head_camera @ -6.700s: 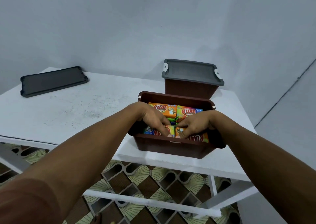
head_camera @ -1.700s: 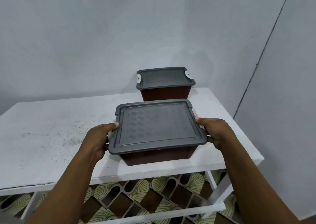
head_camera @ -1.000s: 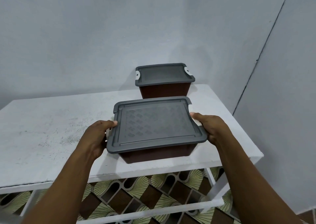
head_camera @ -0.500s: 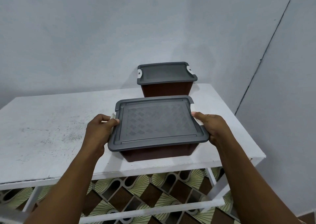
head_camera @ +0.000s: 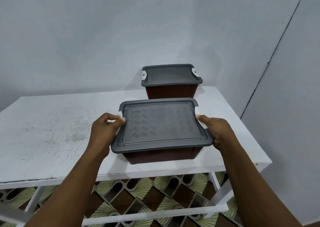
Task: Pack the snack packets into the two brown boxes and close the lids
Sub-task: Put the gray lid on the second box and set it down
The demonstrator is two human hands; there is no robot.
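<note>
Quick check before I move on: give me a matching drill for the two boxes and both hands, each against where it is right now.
Column A
1 front box
2 back box
3 left hand
4 right hand

Column B
a grips the front box's left side
b by the wall, closed
c grips the front box's right side
d between both hands, closed

Pairs: 1-d, 2-b, 3-a, 4-c
</note>
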